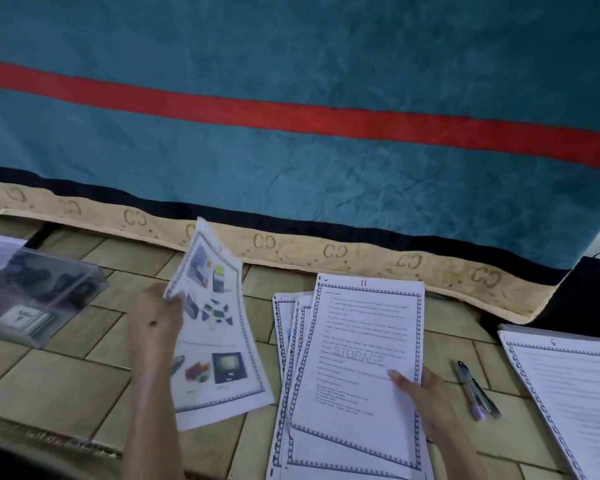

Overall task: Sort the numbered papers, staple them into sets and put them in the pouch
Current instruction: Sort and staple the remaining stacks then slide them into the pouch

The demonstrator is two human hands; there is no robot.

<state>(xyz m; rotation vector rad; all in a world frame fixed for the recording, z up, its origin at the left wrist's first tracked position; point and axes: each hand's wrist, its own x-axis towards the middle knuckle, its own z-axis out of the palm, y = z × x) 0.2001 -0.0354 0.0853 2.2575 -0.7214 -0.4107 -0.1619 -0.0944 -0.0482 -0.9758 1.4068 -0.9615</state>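
My left hand point(158, 318) pinches the left edge of a picture sheet point(219, 341) with a patterned border, lifted and tilted above the tiled floor. My right hand point(421, 393) grips the right edge of a fanned stack of bordered papers point(354, 368); its top page carries a red 11 and a faint STORAGE watermark. A separate pile of papers point(568, 386) topped by a page with a red 6 lies at the far right. A clear plastic pouch point(39, 292) with dark items inside rests at the left.
A pen point(475, 389) lies on the tiles between the held stack and the right pile. A teal blanket with a red stripe and beige hem point(291, 150) hangs across the back. Beige floor tiles point(66, 382) show at front left.
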